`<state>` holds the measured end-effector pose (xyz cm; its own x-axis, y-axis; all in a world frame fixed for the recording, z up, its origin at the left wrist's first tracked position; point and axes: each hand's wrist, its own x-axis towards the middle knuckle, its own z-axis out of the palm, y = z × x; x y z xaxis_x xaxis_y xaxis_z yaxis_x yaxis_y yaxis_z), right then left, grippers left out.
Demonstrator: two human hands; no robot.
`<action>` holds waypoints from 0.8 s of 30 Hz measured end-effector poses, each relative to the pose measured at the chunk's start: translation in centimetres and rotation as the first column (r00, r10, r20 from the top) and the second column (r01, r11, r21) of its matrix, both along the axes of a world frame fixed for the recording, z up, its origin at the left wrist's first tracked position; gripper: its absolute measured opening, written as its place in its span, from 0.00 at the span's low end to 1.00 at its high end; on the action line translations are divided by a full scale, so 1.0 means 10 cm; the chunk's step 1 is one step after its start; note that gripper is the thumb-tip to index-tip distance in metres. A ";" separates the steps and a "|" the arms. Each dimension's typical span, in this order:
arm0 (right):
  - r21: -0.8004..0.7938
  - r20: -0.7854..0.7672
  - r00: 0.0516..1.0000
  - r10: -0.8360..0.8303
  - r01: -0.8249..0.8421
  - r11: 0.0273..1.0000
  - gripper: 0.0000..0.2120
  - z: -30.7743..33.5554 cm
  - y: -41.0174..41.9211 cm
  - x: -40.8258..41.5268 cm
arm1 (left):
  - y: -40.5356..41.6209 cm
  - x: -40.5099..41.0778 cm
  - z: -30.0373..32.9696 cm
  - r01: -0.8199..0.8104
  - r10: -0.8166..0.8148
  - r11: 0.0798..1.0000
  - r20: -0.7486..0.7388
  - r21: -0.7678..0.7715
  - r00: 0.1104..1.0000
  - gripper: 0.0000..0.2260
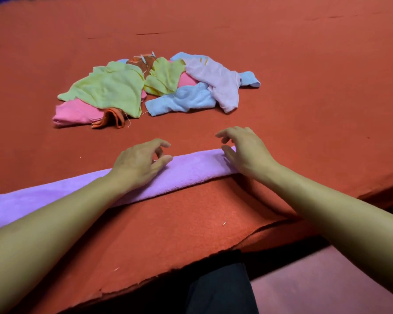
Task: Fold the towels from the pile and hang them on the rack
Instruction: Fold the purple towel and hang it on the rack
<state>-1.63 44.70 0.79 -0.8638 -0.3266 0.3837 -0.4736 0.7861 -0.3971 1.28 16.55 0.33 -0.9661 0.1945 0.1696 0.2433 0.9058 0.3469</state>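
A long lilac terry towel [186, 171], already folded into a narrow band, lies across the red felt table cover [281, 75] close to the near edge; its left end runs out of view. The left hand [137, 165] rests on the middle of the band with fingers loosely curled and holding nothing; the right hand [243, 148] touches the right end, fingers relaxed and half bent, also gripping nothing. The pile of small crumpled cloths in yellow, pink, pale blue and pale pink [154, 87] waits well apart, further back; the rack is not in view. The step seems to be flattening the fold; to do it well, press along the crease with flat palms, keep the edges aligned, and smooth outward before folding again.
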 end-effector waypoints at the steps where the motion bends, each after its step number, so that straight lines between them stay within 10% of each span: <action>1: -0.010 0.013 0.999 0.052 -0.052 0.999 0.16 0.00 -0.13 0.06 | -0.17 0.09 0.00 -0.023 0.023 1.000 0.020 -0.006 1.000 0.15; 24: 0.128 0.348 0.869 0.353 -0.417 0.900 0.23 -0.01 -1.50 0.10 | -1.60 0.83 -0.03 -0.039 0.030 0.998 0.175 0.048 0.984 0.24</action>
